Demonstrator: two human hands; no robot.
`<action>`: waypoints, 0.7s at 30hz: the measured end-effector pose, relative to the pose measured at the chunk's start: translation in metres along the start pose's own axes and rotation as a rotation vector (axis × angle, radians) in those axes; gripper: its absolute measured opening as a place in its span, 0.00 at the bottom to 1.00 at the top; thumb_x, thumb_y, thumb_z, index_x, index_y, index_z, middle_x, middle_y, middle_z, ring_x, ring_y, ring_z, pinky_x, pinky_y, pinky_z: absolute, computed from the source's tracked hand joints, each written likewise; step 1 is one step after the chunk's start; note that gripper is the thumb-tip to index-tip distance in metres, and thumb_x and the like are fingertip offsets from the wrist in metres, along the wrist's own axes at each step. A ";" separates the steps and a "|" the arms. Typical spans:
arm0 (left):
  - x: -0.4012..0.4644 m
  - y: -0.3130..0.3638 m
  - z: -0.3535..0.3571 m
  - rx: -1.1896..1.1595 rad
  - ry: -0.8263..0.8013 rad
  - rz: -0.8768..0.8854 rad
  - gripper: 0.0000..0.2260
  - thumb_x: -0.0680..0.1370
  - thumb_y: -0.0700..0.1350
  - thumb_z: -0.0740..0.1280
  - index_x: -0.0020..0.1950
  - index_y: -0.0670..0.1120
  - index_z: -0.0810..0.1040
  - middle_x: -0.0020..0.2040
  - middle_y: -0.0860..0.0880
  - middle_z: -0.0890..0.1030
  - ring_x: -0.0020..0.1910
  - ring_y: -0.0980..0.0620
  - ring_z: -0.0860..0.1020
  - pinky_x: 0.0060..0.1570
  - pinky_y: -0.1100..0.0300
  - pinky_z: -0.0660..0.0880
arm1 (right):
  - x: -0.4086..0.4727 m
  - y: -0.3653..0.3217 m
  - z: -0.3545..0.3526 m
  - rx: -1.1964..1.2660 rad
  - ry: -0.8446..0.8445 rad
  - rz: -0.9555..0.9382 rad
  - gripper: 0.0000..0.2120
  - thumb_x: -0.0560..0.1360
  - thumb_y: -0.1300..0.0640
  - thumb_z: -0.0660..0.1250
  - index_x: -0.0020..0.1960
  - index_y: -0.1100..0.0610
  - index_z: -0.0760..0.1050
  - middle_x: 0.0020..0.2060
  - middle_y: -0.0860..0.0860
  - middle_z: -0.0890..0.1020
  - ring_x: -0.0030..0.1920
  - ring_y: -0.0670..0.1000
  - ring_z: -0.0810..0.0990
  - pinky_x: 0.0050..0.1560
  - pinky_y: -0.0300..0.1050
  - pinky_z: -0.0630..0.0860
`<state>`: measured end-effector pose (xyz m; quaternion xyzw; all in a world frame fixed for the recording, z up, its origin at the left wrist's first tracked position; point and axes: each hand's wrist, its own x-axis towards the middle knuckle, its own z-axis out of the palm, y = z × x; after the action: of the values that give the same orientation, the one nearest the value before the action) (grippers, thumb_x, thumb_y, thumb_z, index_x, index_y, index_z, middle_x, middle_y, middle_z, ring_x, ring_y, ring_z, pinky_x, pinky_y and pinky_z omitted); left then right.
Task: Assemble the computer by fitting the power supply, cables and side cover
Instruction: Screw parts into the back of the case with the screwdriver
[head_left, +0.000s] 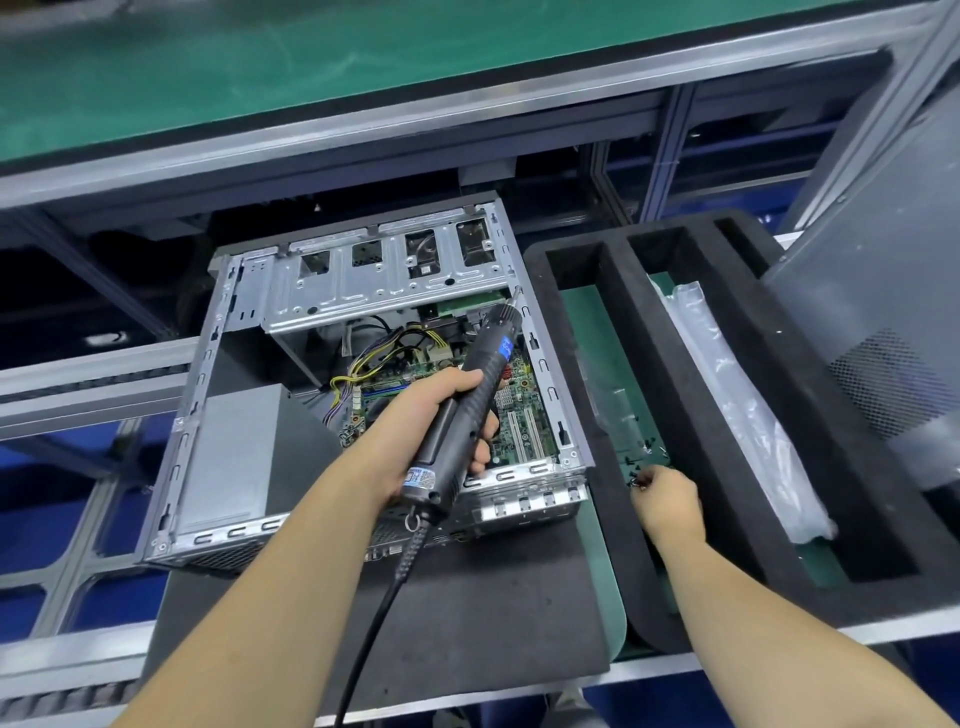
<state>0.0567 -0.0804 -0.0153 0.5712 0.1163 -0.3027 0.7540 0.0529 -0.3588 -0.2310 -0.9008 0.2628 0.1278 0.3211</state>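
The computer case (363, 384) lies on its side with its side open, drive cage at the far end and green motherboard (511, 410) exposed. A grey power supply (234, 457) sits in its near left corner. Yellow and black cables (384, 353) cross the board.

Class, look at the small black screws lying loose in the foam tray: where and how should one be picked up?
Pinch a single screw by its head with thumb and forefinger, coming straight down from above. The screws lie scattered on the flat green floor of a narrow slot in the foam tray, whose tall walls block any sideways approach. The right hand already reaches in this way.
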 end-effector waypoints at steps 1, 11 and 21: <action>0.000 0.000 0.000 0.002 0.000 0.000 0.31 0.73 0.52 0.68 0.73 0.39 0.67 0.37 0.43 0.78 0.28 0.47 0.77 0.28 0.58 0.77 | -0.001 0.000 0.000 -0.006 0.004 -0.006 0.14 0.76 0.63 0.66 0.59 0.60 0.82 0.58 0.61 0.82 0.55 0.62 0.81 0.53 0.49 0.77; 0.001 0.000 -0.002 0.009 -0.002 -0.013 0.32 0.73 0.52 0.68 0.73 0.39 0.67 0.37 0.43 0.78 0.28 0.46 0.77 0.28 0.57 0.76 | -0.001 -0.004 -0.001 -0.170 -0.073 -0.191 0.13 0.79 0.58 0.67 0.62 0.55 0.82 0.56 0.59 0.79 0.55 0.63 0.80 0.53 0.50 0.77; -0.001 0.001 0.000 -0.019 -0.021 -0.024 0.32 0.73 0.51 0.68 0.73 0.39 0.66 0.37 0.43 0.78 0.27 0.47 0.76 0.28 0.58 0.76 | 0.005 -0.009 0.001 -0.152 -0.036 -0.059 0.11 0.80 0.64 0.64 0.59 0.63 0.82 0.56 0.62 0.82 0.55 0.63 0.81 0.52 0.49 0.76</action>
<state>0.0565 -0.0801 -0.0143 0.5594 0.1177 -0.3166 0.7569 0.0623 -0.3548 -0.2293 -0.9275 0.2197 0.1539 0.2603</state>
